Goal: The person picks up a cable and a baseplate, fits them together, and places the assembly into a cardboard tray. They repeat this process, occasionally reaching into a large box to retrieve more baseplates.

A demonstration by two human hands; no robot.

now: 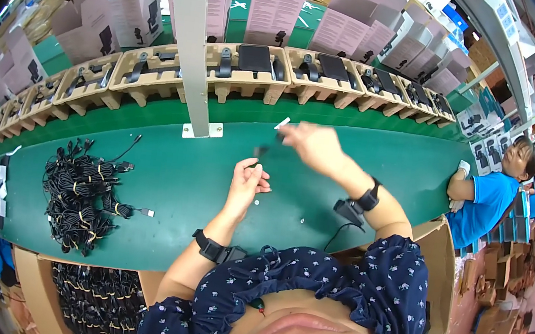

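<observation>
Over the middle of the green table (376,153), my left hand (245,183) pinches a small dark piece (260,152) between thumb and fingertips. The piece is smeared by motion, so its kind cannot be told. Just right of it and farther away, my right hand (315,147) is closed, its fingertips blurred around something dark. A small white piece (282,123) shows at those fingertips; whether it is held or lies on the table is unclear. To the left lies a heap of black cables (80,194) bound with tan ties, one white-ended plug sticking out rightward.
Brown moulded trays (251,85) holding black parts line the far side, with open printed boxes (277,8) behind. A metal post (195,45) stands on the table. A carton of cables (97,300) sits at lower left. Co-workers in blue are at right (487,201) and far left.
</observation>
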